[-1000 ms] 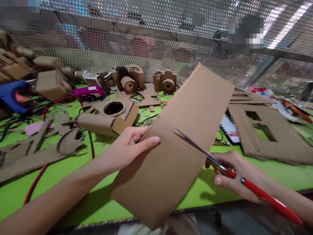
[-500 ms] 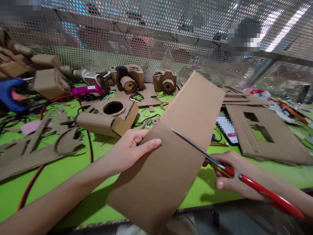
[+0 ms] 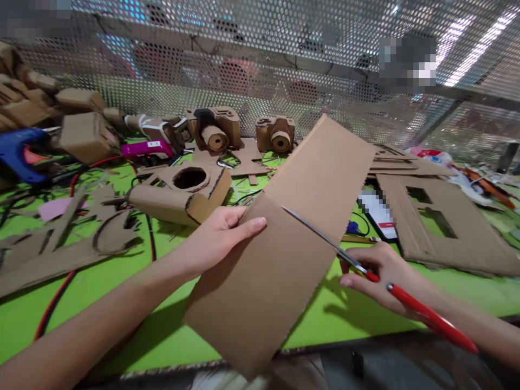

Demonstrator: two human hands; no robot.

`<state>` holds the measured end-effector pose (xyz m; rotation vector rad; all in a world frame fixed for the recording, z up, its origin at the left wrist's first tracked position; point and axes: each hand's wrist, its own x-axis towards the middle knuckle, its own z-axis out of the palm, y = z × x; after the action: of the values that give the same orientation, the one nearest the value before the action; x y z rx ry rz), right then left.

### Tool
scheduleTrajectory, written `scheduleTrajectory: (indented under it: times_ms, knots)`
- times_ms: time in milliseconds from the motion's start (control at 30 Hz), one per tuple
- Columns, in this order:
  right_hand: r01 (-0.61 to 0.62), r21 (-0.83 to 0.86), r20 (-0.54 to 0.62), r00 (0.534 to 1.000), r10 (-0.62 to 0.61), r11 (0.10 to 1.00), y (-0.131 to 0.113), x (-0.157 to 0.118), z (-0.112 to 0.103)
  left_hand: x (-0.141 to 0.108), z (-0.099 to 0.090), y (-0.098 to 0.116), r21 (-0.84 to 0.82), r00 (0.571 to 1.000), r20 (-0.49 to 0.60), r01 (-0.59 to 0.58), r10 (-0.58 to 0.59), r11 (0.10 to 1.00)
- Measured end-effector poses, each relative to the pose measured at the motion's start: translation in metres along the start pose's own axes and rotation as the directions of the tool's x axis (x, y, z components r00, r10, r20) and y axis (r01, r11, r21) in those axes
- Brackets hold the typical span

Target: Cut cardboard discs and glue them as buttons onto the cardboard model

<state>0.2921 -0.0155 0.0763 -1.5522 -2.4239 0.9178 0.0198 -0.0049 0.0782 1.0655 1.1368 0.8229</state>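
A long brown cardboard sheet (image 3: 264, 281) is tilted up in front of me, its lower end past the table edge. My left hand (image 3: 223, 235) grips its left edge, thumb on top and the fingers partly hidden beneath. My right hand (image 3: 377, 276) is wrapped around red-handled scissors (image 3: 353, 262). One slim blade lies across the top face of the sheet, from the right edge toward the left; the other blade is hidden underneath. To the left of the sheet lies a folded cardboard body (image 3: 174, 197) with a round hole.
Two cardboard cameras (image 3: 280, 134) stand at the back before a perforated metal screen (image 3: 260, 49). Scraps (image 3: 81, 238), a red-black cable (image 3: 57, 303) and a blue glue gun (image 3: 22, 157) lie left. A cardboard panel with cutouts (image 3: 442, 216) and a phone (image 3: 377, 216) lie right.
My right hand has shifted slightly left with the scissors, whose red handles have come closer together. The sheet's lower end has risen a little. My left hand keeps its hold.
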Motion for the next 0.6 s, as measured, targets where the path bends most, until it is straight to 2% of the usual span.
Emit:
scheduleTrajectory:
  times_ms: [100, 333, 467, 600]
  knots:
    - [0.000, -0.013, -0.006, 1.000, 0.000, 1.000, 0.001, -0.002, 0.000, 0.000, -0.001, -0.002, 0.015, 1.000, 0.012, -0.002, 0.001, 1.000]
    - [0.038, -0.073, 0.122, 0.992, -0.029, 0.997, 0.002, -0.003, -0.011, -0.002, -0.002, -0.009, 0.102, 0.999, 0.041, -0.017, 0.013, 0.995]
    - [0.049, -0.135, 0.120, 0.992, -0.033, 0.990, -0.005, -0.001, -0.017, -0.002, -0.005, -0.014, 0.143, 0.999, 0.013, -0.036, 0.035, 0.989]
    - [0.061, -0.160, 0.116, 0.992, -0.043, 0.985, -0.007, 0.004, -0.014, 0.000, -0.008, -0.012, 0.169, 0.998, 0.058, -0.008, -0.002, 0.986]
